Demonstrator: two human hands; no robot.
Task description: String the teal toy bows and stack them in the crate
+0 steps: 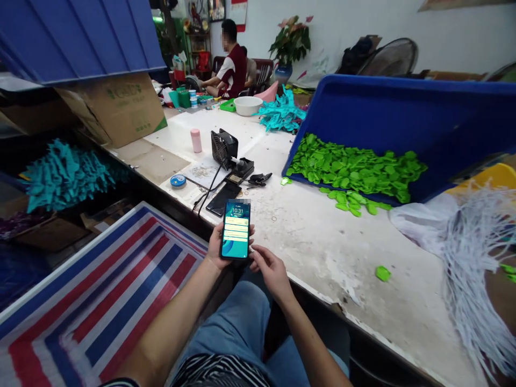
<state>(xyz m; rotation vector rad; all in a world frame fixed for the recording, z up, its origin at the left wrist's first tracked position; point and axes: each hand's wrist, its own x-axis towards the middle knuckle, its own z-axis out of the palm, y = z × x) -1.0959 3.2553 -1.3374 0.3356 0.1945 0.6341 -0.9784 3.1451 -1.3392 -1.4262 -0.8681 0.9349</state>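
Over my lap, at the table's edge, my left hand [216, 251] is wrapped round a smartphone [235, 231]. Its lit screen faces me and reads 10:31 above several pale message bars. My right hand [271, 267] is beside the phone's lower right edge, thumb and forefinger pressed together. A small pale spot shows at those fingertips, too small to name. Just beyond the phone a dark flat slab [221, 200] lies on the table, with black-handled cutters [259, 180] to its right. A small black fan [224, 148] stands behind them, next to a soldering iron stand [242, 167].
A blue bin [387, 118] on the right spills green plastic pieces [342, 166] onto the white table [306, 242]. White strands [471, 258] hang at far right. A striped sheet [133, 285] lines a container at left. A pink bottle [195, 141] stands farther back; a person [236, 70] sits beyond.
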